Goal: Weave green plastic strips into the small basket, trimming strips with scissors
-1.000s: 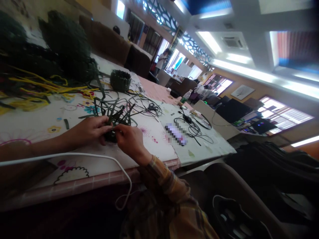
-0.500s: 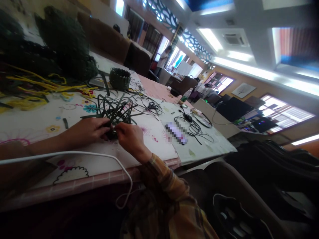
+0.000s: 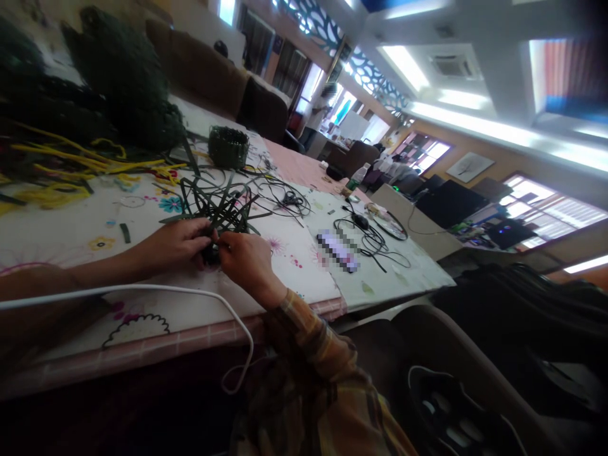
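Note:
A piece woven from dark green strips point(image 3: 223, 209) rests on the flowered tablecloth point(image 3: 156, 272), its loose ends sticking out in many directions. At its near edge my left hand point(image 3: 183, 244) grips it with thumb and fingers pressed together. My right hand point(image 3: 247, 261) pinches the same near edge, its fingertips almost touching those of the left. Between the hands, the small dark part they hold is mostly hidden. Behind the piece stands a round dark green woven basket point(image 3: 228, 148).
Yellow strips point(image 3: 61, 158) and large dark green woven items point(image 3: 118, 82) lie at the left. Scissors point(image 3: 291, 200), a phone point(image 3: 337, 250), coiled black cable point(image 3: 368, 234) and a bottle point(image 3: 357, 177) are to the right. A white cable point(image 3: 190, 290) crosses in front. A person point(image 3: 316, 117) stands far back.
The view has shifted slightly. Both hands still grip the near edge of the woven piece, whose loose strips have tilted and changed position a little.

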